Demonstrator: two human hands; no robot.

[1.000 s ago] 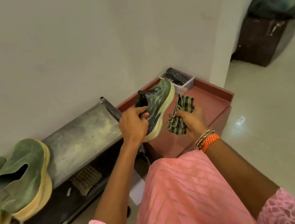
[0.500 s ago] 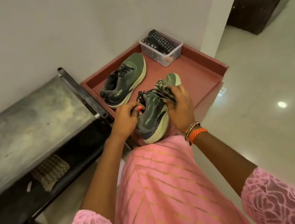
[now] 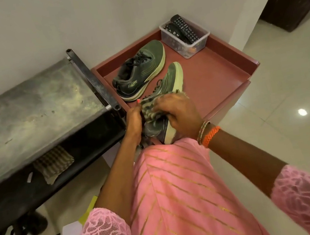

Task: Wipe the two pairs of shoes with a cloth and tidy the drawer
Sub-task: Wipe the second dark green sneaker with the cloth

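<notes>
open tray floor (image 3: 213, 78) right of shoes, remote box (image 3: 186, 39) blocking far corner

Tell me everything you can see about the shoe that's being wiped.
The held shoe is a dark grey-green sneaker with black laces and a thick pale yellow-green sole. Its toe points away toward the wall, over the reddish tray top; whether it touches the tray cannot be told. The left hand holds its heel side, while the right hand presses a striped cloth onto its middle, hiding the opening. Its twin lies just to the left.

Red tray-top cabinet (image 3: 223, 77) carries a green shoe (image 3: 140, 70) and clear box (image 3: 186, 40)
</notes>
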